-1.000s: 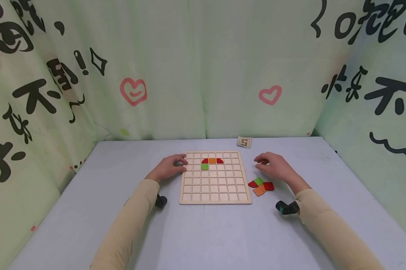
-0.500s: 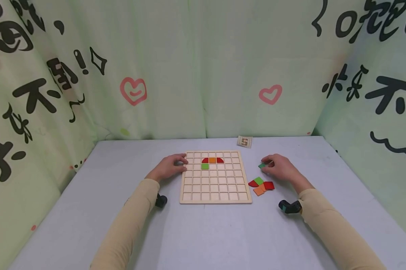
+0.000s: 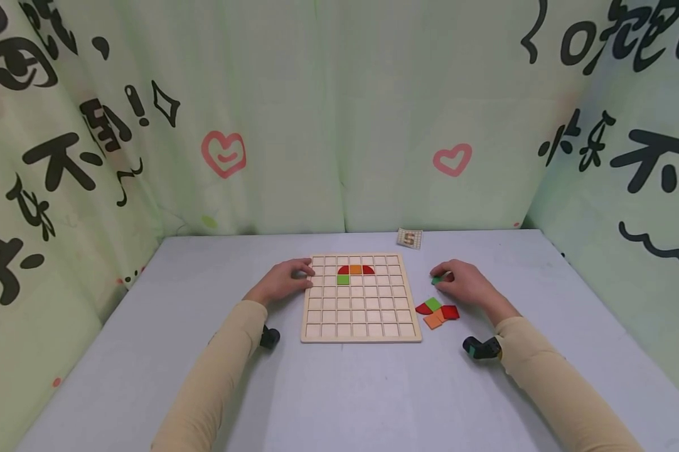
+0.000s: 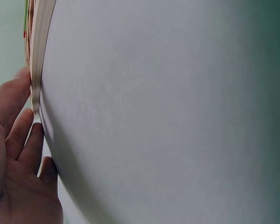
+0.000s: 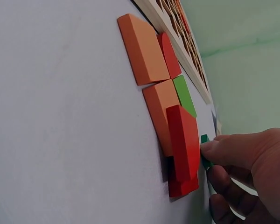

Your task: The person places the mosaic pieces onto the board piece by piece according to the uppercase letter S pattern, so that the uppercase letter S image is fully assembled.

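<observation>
Right hand (image 3: 458, 280): thumb and fingers pinch a small, flat dark-green block (image 3: 436, 281).
Dark-green block handling: likely light, stiff, smooth; 2 opposite side edges seem the best hold.
Left hand (image 3: 281, 279): fingers apart, touching the near side of a square, pale wooden grid board (image 3: 358, 317), between both hands.
Loose red, orange and bright-green blocks (image 5: 159, 112): just beside the right hand.
</observation>
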